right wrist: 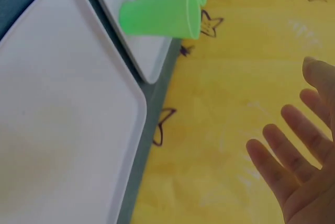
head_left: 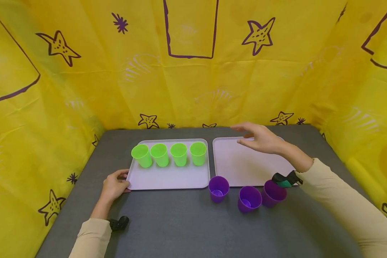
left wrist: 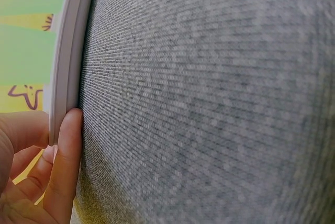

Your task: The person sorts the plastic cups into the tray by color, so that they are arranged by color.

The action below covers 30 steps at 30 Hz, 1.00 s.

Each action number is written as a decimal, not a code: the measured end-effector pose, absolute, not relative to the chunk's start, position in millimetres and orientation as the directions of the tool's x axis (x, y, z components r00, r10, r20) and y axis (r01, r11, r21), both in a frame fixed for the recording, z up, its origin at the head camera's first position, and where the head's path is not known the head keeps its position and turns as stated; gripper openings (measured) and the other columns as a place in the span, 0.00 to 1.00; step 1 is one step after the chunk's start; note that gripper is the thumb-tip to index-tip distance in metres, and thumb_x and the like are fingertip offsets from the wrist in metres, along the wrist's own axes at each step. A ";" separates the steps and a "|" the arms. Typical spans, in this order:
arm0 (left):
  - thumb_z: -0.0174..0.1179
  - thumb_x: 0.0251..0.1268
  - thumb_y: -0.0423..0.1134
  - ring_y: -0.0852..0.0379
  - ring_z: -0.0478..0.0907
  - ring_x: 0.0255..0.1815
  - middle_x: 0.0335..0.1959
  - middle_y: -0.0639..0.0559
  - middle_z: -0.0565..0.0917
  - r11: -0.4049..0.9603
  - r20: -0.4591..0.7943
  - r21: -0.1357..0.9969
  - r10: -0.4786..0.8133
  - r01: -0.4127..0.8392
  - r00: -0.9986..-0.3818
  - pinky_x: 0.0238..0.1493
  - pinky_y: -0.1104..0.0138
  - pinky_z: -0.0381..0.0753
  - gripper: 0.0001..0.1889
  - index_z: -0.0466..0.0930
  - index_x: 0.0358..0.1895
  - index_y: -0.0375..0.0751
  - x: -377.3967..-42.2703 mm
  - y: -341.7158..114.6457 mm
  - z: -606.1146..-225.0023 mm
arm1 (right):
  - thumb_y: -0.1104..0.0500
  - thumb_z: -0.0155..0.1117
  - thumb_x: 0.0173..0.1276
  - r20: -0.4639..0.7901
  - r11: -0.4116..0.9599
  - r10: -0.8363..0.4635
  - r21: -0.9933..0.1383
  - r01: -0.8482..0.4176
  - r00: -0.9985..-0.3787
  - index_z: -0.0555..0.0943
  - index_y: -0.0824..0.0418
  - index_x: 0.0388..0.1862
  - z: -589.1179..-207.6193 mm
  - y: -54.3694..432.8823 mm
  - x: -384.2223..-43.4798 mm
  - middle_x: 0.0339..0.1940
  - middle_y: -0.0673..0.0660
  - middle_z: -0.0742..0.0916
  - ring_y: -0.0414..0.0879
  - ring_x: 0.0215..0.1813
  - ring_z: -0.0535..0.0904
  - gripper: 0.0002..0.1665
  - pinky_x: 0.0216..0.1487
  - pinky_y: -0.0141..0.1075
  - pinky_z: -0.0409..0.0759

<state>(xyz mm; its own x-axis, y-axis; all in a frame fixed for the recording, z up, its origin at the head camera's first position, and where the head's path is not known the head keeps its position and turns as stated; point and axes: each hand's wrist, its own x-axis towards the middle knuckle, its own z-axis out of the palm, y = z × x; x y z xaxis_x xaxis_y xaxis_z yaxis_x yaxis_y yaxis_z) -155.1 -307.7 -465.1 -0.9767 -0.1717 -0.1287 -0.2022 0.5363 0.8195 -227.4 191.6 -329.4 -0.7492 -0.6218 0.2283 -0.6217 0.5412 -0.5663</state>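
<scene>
At the left tray's [head_left: 169, 180] near-left corner, my left hand [head_left: 114, 185] pinches the rim between thumb and fingers; the left wrist view shows fingers [left wrist: 68, 140] on either side of the edge. Several green cups [head_left: 178, 156] stand upright in a row along that tray's far side. My right hand [head_left: 261, 139] hovers over the right tray [head_left: 237, 165], fingers spread and holding nothing. Nothing lies on the visible part of that tray. Three purple cups stand near its front edge: one at the left [head_left: 218, 195], one in the middle [head_left: 245, 206], one at the right [head_left: 271, 200], partly behind the wrist camera.
Both trays lie side by side on a dark grey table [head_left: 180, 229], with a narrow gap between them. A yellow cloth [head_left: 193, 86] with starfish drawings hangs behind and along both sides. Each wrist carries a small black camera [head_left: 119, 224].
</scene>
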 end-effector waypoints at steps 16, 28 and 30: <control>0.54 0.49 0.23 0.54 0.79 0.32 0.46 0.31 0.73 0.547 -0.127 0.812 -0.172 -0.202 -0.977 0.25 0.65 0.85 0.26 0.69 0.58 0.28 -154.4 -307.2 -465.1 | 0.63 0.61 0.62 0.280 0.685 -0.371 -0.562 -0.465 -0.885 0.68 0.62 0.64 -349.4 268.5 -202.1 0.60 0.60 0.76 0.56 0.55 0.75 0.30 0.47 0.20 0.77; 0.54 0.48 0.22 0.57 0.78 0.30 0.46 0.30 0.73 0.544 -0.115 0.819 -0.155 -0.182 -0.981 0.25 0.65 0.85 0.27 0.69 0.57 0.26 -155.1 -307.8 -466.3 | 0.53 0.59 0.64 0.255 0.743 -0.155 -0.607 -0.282 -0.955 0.67 0.57 0.66 -384.0 317.3 -182.2 0.59 0.63 0.76 0.17 0.47 0.66 0.31 0.43 0.07 0.64; 0.54 0.48 0.22 0.57 0.78 0.30 0.46 0.30 0.73 0.547 -0.112 0.818 -0.155 -0.179 -0.982 0.24 0.65 0.85 0.27 0.69 0.57 0.26 -155.3 -308.0 -466.2 | 0.52 0.58 0.65 0.232 0.760 -0.128 -0.602 -0.246 -0.964 0.66 0.57 0.66 -391.4 323.8 -179.2 0.59 0.62 0.76 0.25 0.50 0.72 0.31 0.46 0.13 0.71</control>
